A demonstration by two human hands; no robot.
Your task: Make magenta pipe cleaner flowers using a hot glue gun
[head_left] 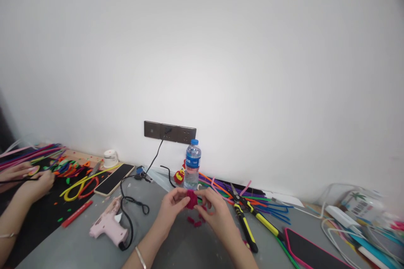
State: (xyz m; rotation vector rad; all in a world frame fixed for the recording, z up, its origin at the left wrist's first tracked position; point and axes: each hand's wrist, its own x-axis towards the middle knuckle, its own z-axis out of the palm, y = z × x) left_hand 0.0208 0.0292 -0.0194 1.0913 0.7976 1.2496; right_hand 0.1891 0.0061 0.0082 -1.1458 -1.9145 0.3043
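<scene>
While the water bottle (192,164) stands upright on the grey counter (186,250), its blue label shows pale characters and a ring emblem, too small to read. Packet (356,206) far right of bottle: barcode and a palm-tree print, wording not legible. Cup (110,158) left of bottle has dark print, can't make it out. Red marker (76,214), further left and nearer than bottle, carries faint lettering, also unreadable.

Magenta fuzzy piece (191,199) is just in front of bottle, off the counter, pinched between both hands. Left hand (170,210) has thumb and fingers narrow on its left edge; right hand (217,210) has fingers bent close at its right edge, partly spread, firmness of that grip can't be told. Loose magenta bits (194,222) lie below the piece, nearer than bottle.

Pink glue gun (110,228) left and nearer than bottle. Red-and-yellow figure (179,176) just left of bottle. Pipe cleaners (271,208) and open yellow-black pliers (245,223) right of bottle. Another person's hands (42,185) far left of bottle, holding something dark and thin.
</scene>
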